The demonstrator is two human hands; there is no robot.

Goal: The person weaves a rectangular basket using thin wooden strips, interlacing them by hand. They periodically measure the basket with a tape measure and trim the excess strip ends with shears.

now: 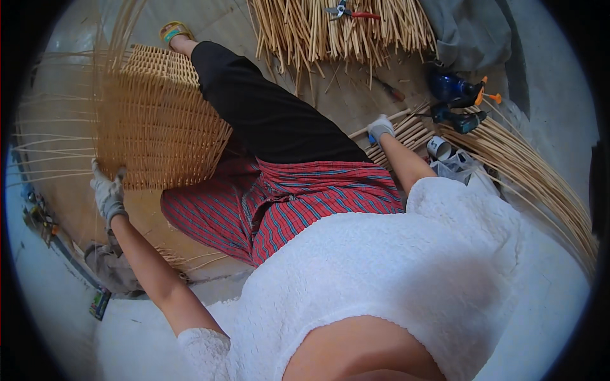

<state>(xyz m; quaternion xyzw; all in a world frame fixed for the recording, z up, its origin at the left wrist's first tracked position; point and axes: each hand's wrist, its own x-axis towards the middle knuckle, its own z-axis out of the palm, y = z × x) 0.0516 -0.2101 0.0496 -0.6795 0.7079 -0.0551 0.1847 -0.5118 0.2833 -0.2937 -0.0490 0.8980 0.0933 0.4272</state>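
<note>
A woven wicker basket (162, 130) lies on its side at the left, with long unwoven stakes fanning out from its left and upper edges. My left hand (109, 192), in a pale work glove, grips the basket's lower left corner where the stakes leave the weave. At the right, beside my hip, my right hand (381, 128) wears a similar glove with a blue palm. Its fingers are closed over a pale rod (401, 115) above a row of cut rods (413, 136); the fingertips are partly hidden. My stretched leg lies along the basket's right side.
A big heap of cut rods (343, 32) lies at the far side with red-handled pruning shears (352, 13) on top. Power drills (457, 117), a white cup-like container (438, 147) and a long rod bundle (534, 178) are at the right. A screwdriver (389, 89) lies nearby.
</note>
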